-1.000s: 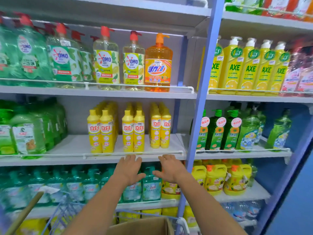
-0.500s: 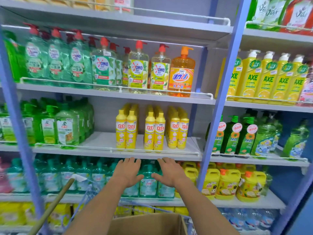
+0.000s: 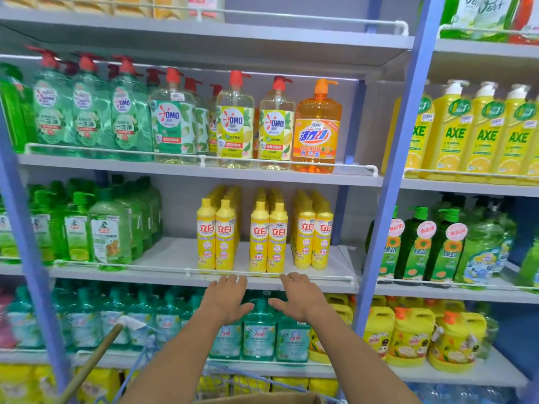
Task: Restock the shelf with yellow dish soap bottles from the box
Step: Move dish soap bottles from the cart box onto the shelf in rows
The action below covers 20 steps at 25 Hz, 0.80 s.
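While the yellow soap bottles (image 3: 267, 234) stand in three double rows on the middle shelf (image 3: 175, 252), both hands sit at its front rail: left hand (image 3: 226, 298) at 7 o'clock of the rows, right hand (image 3: 297, 298) at 5, fingers spread, holding nothing. Box (image 3: 262, 400) edge at 6 o'clock, frame bottom.

Bare shelf (image 3: 172, 255) left of yellow bottles (image 3: 264, 237) (rail (image 3: 125, 265) fronts it).

Bright even indoor light, soft shadows under shelves, wide-angle bending, blurred edges
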Each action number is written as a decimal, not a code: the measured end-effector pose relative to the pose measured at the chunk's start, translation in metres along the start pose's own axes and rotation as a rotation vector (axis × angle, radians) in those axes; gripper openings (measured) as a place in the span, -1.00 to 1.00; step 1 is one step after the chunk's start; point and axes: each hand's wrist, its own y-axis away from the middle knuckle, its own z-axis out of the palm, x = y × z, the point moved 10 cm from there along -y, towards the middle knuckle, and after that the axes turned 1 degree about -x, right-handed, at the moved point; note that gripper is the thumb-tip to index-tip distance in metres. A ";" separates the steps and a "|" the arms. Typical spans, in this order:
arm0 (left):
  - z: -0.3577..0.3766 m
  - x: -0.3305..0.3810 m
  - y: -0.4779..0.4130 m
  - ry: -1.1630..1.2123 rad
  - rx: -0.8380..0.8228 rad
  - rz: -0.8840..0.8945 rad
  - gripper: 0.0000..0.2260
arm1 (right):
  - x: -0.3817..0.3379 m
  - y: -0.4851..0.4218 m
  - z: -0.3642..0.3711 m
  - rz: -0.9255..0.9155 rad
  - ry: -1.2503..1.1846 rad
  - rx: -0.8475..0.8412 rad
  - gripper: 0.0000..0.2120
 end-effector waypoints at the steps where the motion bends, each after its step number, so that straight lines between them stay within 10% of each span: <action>1: 0.003 -0.002 -0.003 0.002 -0.007 -0.001 -0.42 | 0.000 -0.002 0.002 -0.005 -0.009 0.000 -0.28; 20: -0.146 -0.020 -0.139 0.068 0.245 0.165 -0.46 | 0.013 -0.117 -0.149 0.061 -0.082 0.265 -0.32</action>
